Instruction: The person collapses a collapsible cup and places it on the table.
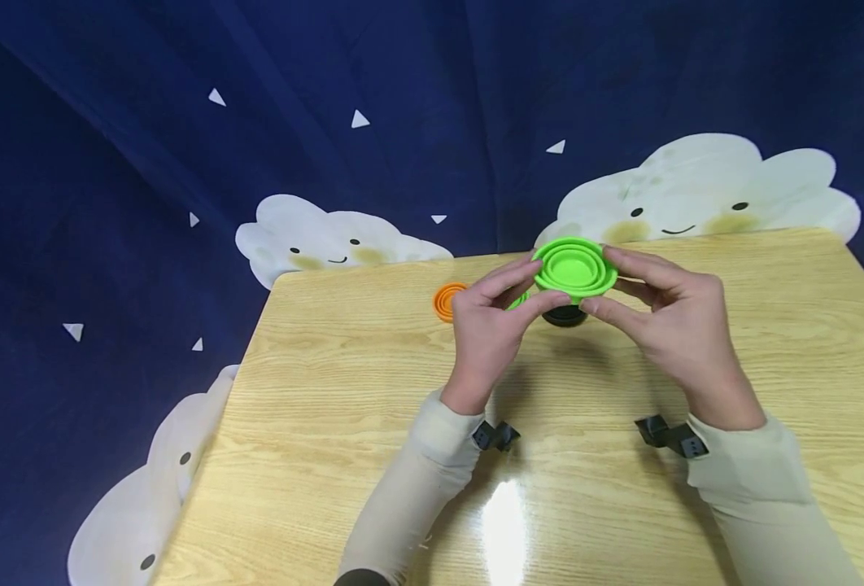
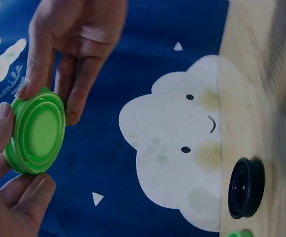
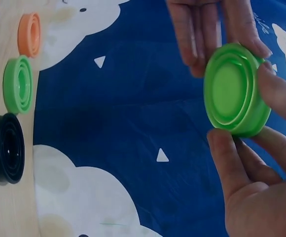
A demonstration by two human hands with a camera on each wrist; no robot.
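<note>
Raised above the table near its far edge is a green collapsible cup (image 1: 575, 269), folded flat into rings. My left hand (image 1: 489, 321) pinches its left side between thumb and fingers. On the opposite side my right hand (image 1: 677, 313) grips the rim in the same way. In the left wrist view the ringed face of the green cup (image 2: 41, 129) shows, with fingers at its top and bottom. Behind it on the table lies a black folded cup (image 3: 6, 148), partly covered in the head view. A second, smaller green folded cup (image 3: 18, 84) sits beside the black one.
An orange folded cup (image 1: 443, 303) lies left of the smaller green cup, by my left hand. The wooden table (image 1: 315, 407) ends at a dark blue curtain (image 1: 417, 163) printed with white clouds. Small black devices (image 1: 496, 436) are strapped at both wrists.
</note>
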